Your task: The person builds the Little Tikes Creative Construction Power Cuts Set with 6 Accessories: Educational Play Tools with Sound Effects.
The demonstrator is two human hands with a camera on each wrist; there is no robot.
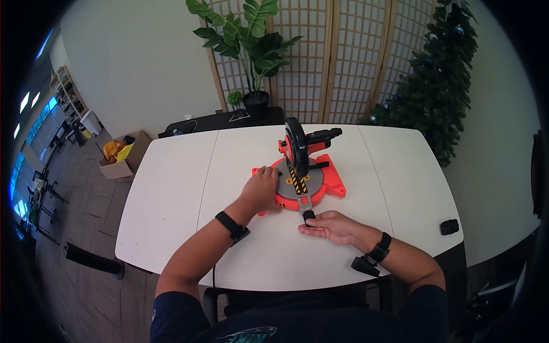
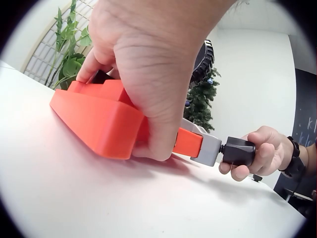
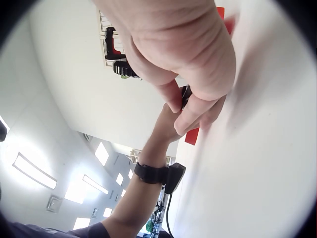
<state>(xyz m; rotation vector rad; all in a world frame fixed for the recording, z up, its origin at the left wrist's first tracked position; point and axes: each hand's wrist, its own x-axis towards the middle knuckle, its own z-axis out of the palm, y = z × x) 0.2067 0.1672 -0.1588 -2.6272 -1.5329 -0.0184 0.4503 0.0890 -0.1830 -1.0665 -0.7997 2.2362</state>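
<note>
A toy mitre saw (image 1: 335, 178) with an orange base, grey round turntable and black-and-yellow striped strip stands upright on the white table (image 1: 171, 188). Its black blade guard (image 1: 295, 143) and handle (image 1: 325, 136) rise over the turntable. My left hand (image 1: 261, 190) grips the left side of the base, thumb low at the front and fingers over the top. At the front, my right hand (image 1: 336, 227) pinches the black knob (image 2: 238, 151) on the end of the grey arm (image 2: 208, 150). In the right wrist view that hand mostly hides the knob.
A small black object (image 1: 449, 227) lies near the table's right edge. Beyond the table are a potted plant (image 1: 255, 103), a lattice screen (image 1: 354, 68) and a decorated tree (image 1: 426, 97). An open cardboard box (image 1: 122, 168) stands on the floor at left.
</note>
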